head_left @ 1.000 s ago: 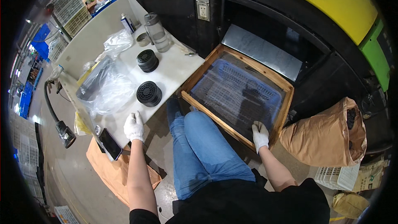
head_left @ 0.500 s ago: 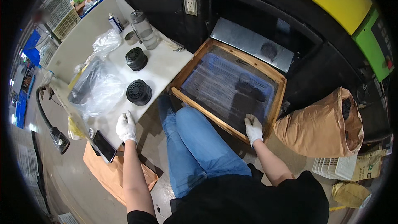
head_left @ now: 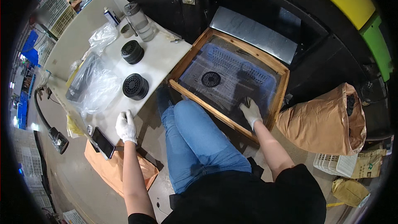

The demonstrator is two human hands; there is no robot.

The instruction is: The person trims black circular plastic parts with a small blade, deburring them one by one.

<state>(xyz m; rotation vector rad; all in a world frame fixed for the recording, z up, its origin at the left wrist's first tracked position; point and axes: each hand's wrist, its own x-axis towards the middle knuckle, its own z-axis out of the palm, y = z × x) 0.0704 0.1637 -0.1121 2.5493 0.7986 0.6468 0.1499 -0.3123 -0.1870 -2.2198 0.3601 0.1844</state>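
Evidently the right hand (head_left: pixel 251 111) is the nearer one to the lone black slotted disc (head_left: pixel 211 79), which lies within the wooden frame (head_left: pixel 248 52), left of that hand's fingers and farther from the person's body, with a gap between them. The disc is round and appears to lie flat, so it has no long axis. The right hand's fingers point away from the body, over the frame's near right part; a dark patch shows at their tips, and whether they are apart, together or closed on something cannot be told. The left hand (head_left: pixel 126 126), gloved in white too, is at the near edge of the bench (head_left: pixel 161 52), well apart from the disc. Two of its fingertips stand slightly apart; the underside is hidden, so a grip cannot be judged.

Within the frame, a blue basket (head_left: pixel 232 64) shows through a dark, mesh-like surface. On the bench are two stacks of similar black discs, a farther stack (head_left: pixel 132 52) and a nearer stack (head_left: pixel 135 86), beside a clear plastic bag (head_left: pixel 99 87). A tall bottle (head_left: pixel 141 23) holds clear liquid. Right of the frame, an open brown paper bag (head_left: pixel 315 120) contains black pieces (head_left: pixel 350 104), with a white basket (head_left: pixel 338 164) just below it.
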